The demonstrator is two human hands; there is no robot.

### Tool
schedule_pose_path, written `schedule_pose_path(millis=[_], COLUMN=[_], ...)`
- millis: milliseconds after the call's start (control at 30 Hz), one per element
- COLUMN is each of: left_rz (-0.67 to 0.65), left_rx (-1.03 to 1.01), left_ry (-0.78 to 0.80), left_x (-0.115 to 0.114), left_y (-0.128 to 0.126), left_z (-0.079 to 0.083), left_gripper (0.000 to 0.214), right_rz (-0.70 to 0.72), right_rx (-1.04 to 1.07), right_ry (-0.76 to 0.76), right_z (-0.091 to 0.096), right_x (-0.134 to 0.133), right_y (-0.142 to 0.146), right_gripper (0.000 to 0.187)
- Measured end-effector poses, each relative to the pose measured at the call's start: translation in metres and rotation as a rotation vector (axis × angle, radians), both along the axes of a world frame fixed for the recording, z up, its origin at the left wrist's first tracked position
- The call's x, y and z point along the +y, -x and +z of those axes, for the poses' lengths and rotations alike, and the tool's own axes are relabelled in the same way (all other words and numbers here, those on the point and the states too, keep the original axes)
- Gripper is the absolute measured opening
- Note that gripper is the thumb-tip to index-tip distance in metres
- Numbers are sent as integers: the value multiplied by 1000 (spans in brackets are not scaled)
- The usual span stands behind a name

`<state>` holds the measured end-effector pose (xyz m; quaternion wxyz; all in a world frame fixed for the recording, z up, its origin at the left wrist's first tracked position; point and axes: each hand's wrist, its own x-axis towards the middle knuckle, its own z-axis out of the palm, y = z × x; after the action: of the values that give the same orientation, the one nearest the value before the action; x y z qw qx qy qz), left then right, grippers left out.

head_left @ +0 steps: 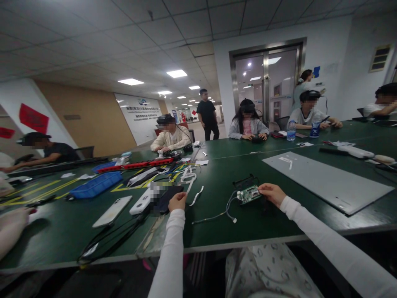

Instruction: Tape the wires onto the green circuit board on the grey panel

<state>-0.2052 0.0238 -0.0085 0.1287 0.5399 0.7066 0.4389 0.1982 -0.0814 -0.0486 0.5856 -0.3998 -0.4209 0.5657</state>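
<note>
While my right hand [271, 193] is resting at the right edge of the board [249, 194], its fingers are bunching close together against that edge. I cannot tell whether they are pinching it or only touching it. The board is lying flat on the table [217, 232], with a black holder [246, 181] just behind it and thin wires [228, 206] trailing off its left side toward me.

I am judging the board to be light and stiff but fragile. Bare parts are showing on its top face, so the edges are looking like the safe place to grip, thumb and finger on opposite sides and clear of the parts. The wires are looking soft and thin, so they would be dragging along behind, and tugging on them could be straining their joints.

Well left of the board, my left hand [177, 201] is sitting knuckles up, fingers curling shut in a loose fist, touching a dark phone [172, 192]. A grey panel [325, 182] is lying right of the board.
</note>
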Motion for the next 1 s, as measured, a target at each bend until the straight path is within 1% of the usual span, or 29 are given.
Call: schedule_pose_path(millis=[233, 433, 633, 1000], left_rz=[-6, 25, 51, 59], left_rx=[141, 245, 316, 464], left_ry=[43, 94, 124, 182], left_x=[-1, -3, -6, -10], left_y=[-4, -4, -6, -10], left_z=[-3, -3, -1, 1], left_gripper=[24, 17, 21, 17], right_rz=[-21, -30, -16, -37], right_rx=[-26, -28, -18, -44], right_ry=[15, 8, 10, 18], right_z=[1, 2, 2, 5], right_x=[-2, -3, -3, -4], right_y=[0, 1, 1, 1], right_gripper=[29, 30, 30, 33])
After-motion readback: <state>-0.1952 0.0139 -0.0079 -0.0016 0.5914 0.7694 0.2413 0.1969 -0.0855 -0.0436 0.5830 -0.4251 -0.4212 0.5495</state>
